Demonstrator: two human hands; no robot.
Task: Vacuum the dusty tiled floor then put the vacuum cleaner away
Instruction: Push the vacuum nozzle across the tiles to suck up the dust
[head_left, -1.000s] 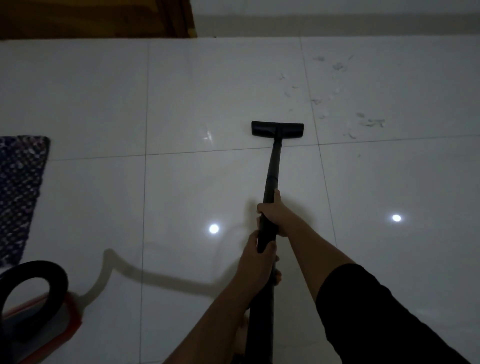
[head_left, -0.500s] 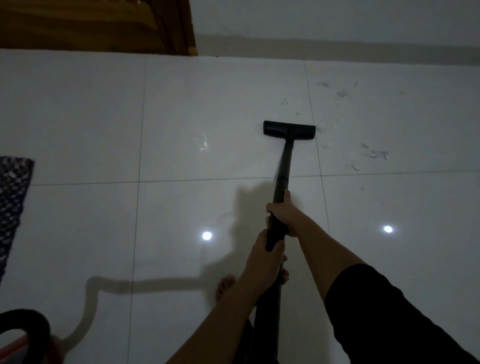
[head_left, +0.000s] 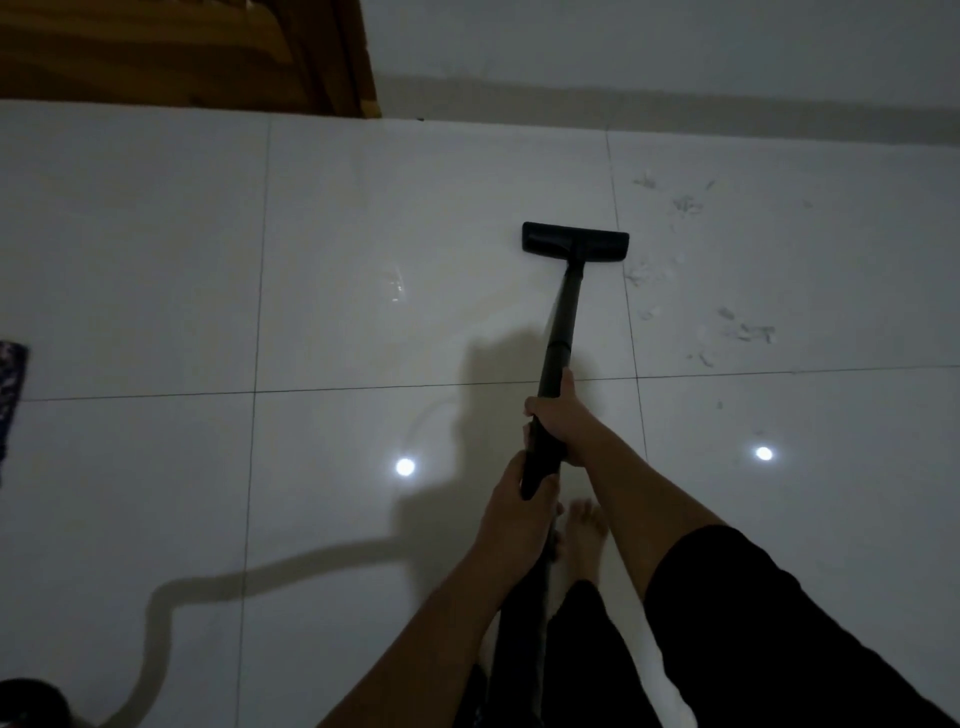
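A black vacuum wand (head_left: 560, 332) runs from my hands out to its flat floor head (head_left: 575, 243), which rests on the white tiled floor (head_left: 415, 249). My right hand (head_left: 561, 415) grips the wand higher up. Just below it my left hand (head_left: 519, 512) holds the wand's lower end. Scattered dust and scraps (head_left: 737, 327) lie on the tile right of the head, with more dust (head_left: 680, 202) farther back. The nearest bits lie just off the head's right end.
A wooden door (head_left: 182, 52) and a pale wall with its skirting (head_left: 675, 98) border the far side. A patterned mat's edge (head_left: 10, 379) shows at the left. The vacuum body (head_left: 26, 701) peeks in at the bottom left. My bare foot (head_left: 584, 535) stands under the wand.
The floor head has slid forward toward the wall, past the tile seam, beside the dust patch. I have stepped forward, and the mat and vacuum body have slipped toward the frame's left edge.
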